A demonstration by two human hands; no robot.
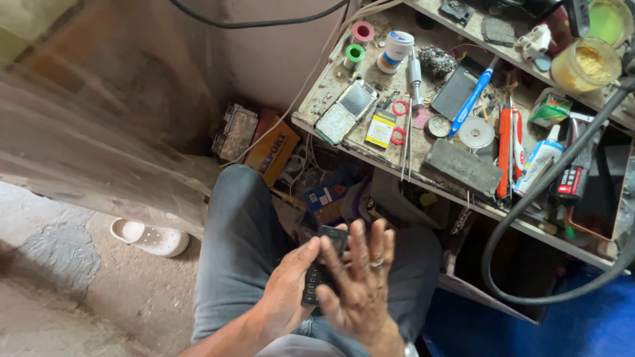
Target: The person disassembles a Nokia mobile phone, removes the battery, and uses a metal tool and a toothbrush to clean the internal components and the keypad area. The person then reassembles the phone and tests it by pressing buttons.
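A small black keypad phone (329, 239) sits upright in my left hand (284, 291), above my lap in grey trousers (241, 225). The fingers of that hand wrap its left side. My right hand (360, 281) lies flat over the phone's front with the fingers spread, hiding most of it. There is a ring on one finger of the right hand. Only the phone's top end and a strip of its lower edge show.
A cluttered workbench (331, 79) stands ahead, with an opened phone (346, 109), tape rolls (362, 32), a blue toothbrush (473, 96), an orange screwdriver (505, 149), a glue bottle (541, 158) and a grey block (463, 166). A black cable (522, 211) loops at right. A white clog (149, 238) lies on the floor.
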